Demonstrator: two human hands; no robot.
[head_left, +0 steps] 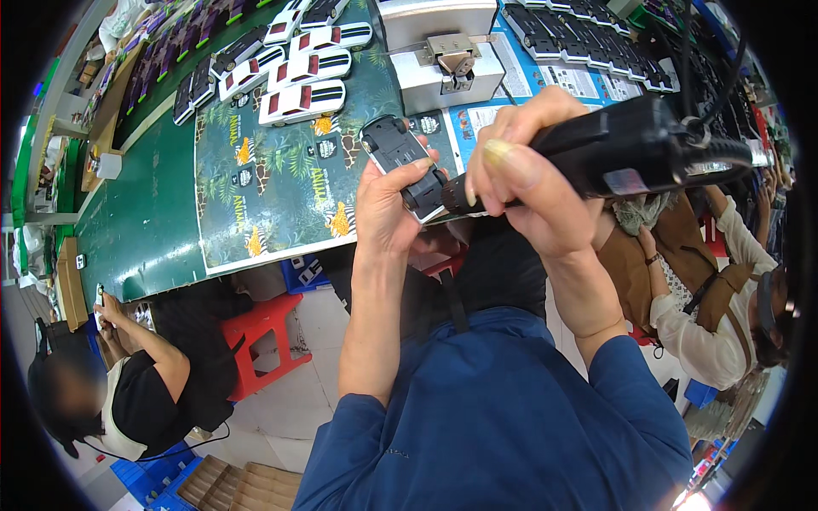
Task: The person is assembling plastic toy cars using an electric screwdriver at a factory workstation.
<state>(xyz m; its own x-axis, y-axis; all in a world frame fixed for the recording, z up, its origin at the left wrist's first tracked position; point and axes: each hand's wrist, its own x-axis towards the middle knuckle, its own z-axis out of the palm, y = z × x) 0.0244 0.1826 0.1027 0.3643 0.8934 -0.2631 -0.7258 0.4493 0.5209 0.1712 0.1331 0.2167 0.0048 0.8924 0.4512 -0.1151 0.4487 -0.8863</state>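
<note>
A: Layout, big to small?
B: Green bench (145, 230) in front, patterned sheet (281, 183) on it. Black power screwdriver (613, 149) held over the near side, roughly crosswise, nose pointing left.

A: Grips?
B: Right grip (545, 183) wrapped round the screwdriver's front part, thumb on top. Left grip (382, 192) clamped on an upturned toy car (394, 143): thumb across the underside, fingers round the far side.

A: Car vs right grip?
B: To its left, slightly farther out. Long axis slants from far left to near right, so the near end sits at the screwdriver nose (457, 196). That pairing is the key relation, I'd say. Left hand is nearer, being on the car; right is just beside that near end.

A: Bit seated?
B: Can't tell, bit not visible.

A: Car on the bench?
B: No, held up by the bench's near edge.

A: Looks?
B: Matte black underside with moulded relief, pale bodywork showing along the rim. Roof hidden. Finer detail too small to read.
</note>
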